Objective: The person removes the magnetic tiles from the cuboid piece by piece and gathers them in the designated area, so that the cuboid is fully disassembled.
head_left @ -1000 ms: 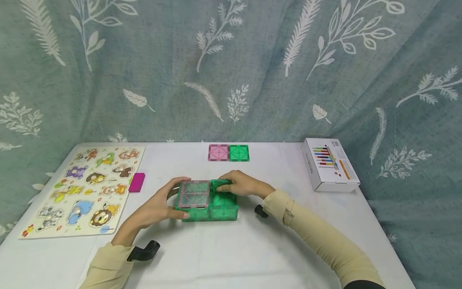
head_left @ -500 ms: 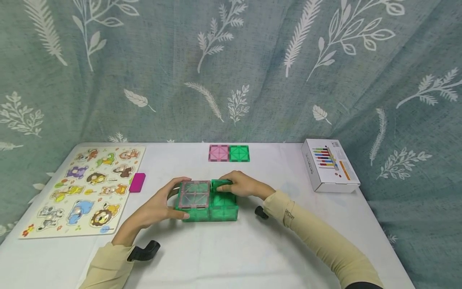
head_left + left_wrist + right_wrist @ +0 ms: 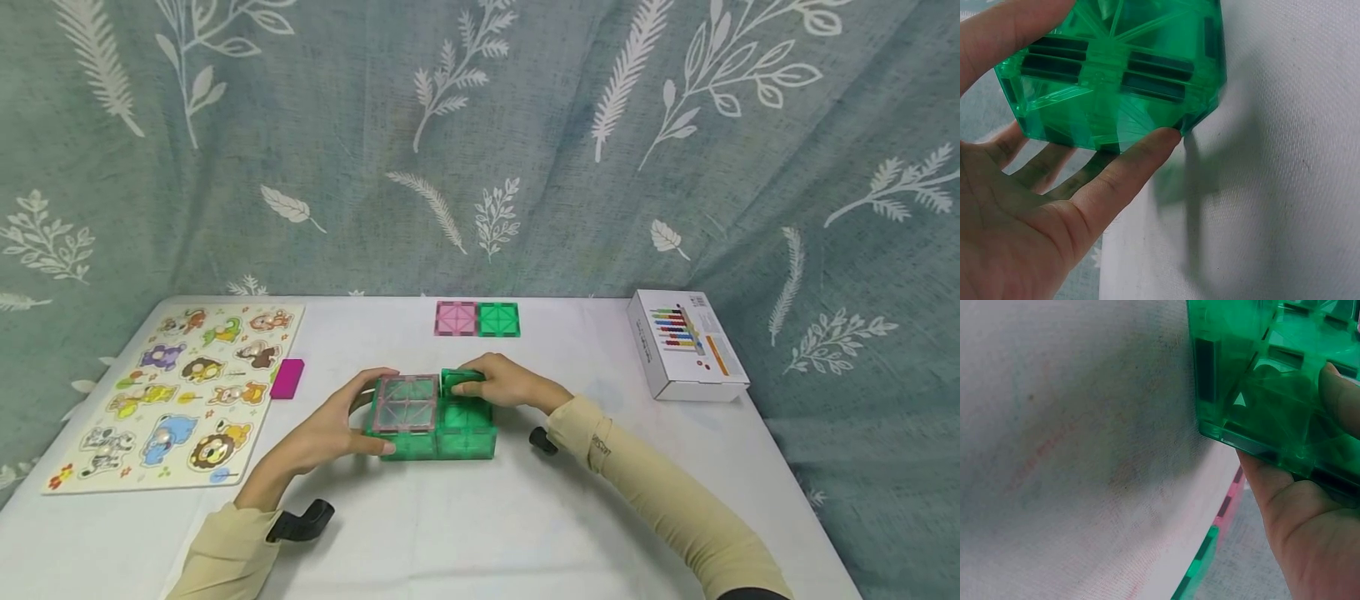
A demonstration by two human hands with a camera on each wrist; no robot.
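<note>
A low box built from translucent green magnetic tiles (image 3: 465,442) stands mid-table in the head view. A pink magnetic tile (image 3: 405,404) covers its left half. My left hand (image 3: 322,433) grips that half from the left, thumb along the near face and fingers round the far side. Its thumb lies against the green wall in the left wrist view. At the back of the right half, my right hand (image 3: 504,382) pinches an upright green magnetic tile (image 3: 452,378) between thumb and fingers. Its fingertips are partly hidden behind the green plastic.
Flat at the table's back lie a pink tile (image 3: 456,318) and a green tile (image 3: 498,319), side by side. An animal puzzle board (image 3: 176,400) and a magenta block (image 3: 287,379) are on the left. A white box (image 3: 686,343) stands at right, before the curtain (image 3: 540,250).
The green tile in my right hand stands slightly higher at the back of the box. My left hand keeps its place, and the head view has shifted a little.
</note>
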